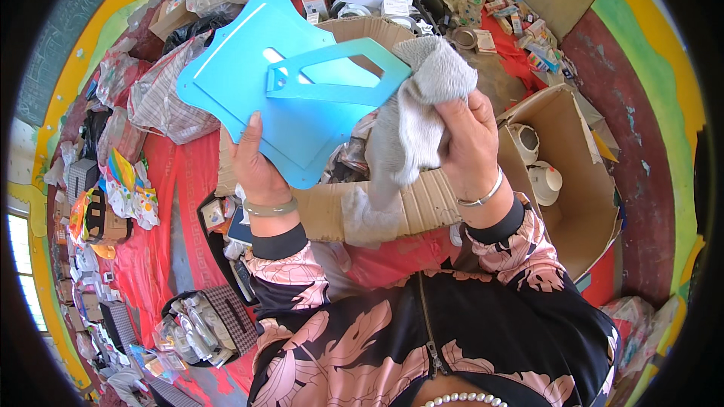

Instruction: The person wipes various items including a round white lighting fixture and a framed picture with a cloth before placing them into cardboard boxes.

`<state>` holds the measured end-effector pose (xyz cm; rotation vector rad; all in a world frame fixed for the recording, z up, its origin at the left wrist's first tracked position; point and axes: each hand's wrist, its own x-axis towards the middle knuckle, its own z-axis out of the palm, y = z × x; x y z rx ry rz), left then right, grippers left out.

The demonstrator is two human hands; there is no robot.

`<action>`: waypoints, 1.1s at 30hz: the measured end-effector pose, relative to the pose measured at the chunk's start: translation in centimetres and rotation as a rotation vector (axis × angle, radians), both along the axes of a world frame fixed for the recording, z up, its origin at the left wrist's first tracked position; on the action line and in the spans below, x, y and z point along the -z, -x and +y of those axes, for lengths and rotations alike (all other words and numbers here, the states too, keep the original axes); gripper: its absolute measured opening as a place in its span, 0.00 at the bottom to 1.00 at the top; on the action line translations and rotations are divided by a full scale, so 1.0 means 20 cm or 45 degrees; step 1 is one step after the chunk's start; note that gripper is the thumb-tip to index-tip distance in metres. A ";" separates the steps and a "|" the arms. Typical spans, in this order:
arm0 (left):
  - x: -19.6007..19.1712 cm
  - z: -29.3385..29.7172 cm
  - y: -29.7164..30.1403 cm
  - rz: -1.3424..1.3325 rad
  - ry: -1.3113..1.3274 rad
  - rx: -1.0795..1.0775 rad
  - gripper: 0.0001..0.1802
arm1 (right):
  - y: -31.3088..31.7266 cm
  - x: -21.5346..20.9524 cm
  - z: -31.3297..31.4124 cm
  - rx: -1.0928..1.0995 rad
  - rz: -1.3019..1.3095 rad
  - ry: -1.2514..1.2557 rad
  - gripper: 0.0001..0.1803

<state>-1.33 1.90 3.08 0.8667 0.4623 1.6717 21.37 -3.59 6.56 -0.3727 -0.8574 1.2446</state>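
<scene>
While gripped: blue plastic board (249, 75), grey cloth (415, 113).

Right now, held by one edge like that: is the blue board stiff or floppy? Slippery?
Likely stiff: the blue board stays flat though the left hand pinches only its lower edge. Probably light, since one hand carries it. Its glossy face may be slippery. The right hand presses a grey cloth against it.

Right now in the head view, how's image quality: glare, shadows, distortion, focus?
Head view: strong fisheye, with a black ring at the rim and the cardboard box edges bowed. Bright daylight, hard shadows; the window at lower left is blown out. The blue plastic board is sharp, with mild sheen only. The left hand, right hand and grey cloth are in focus, no motion blur.
</scene>
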 end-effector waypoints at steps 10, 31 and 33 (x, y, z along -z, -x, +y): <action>0.01 -0.02 0.01 -0.359 0.128 0.217 0.27 | 0.00 0.04 0.01 -0.358 -0.353 -0.027 0.16; 0.00 -0.07 -0.10 0.028 -0.006 0.274 0.35 | -0.09 0.11 0.26 1.367 -1.822 -0.936 0.18; -0.02 -0.09 -0.10 0.079 -0.014 0.318 0.36 | -0.10 0.11 0.28 1.392 -1.634 -0.806 0.17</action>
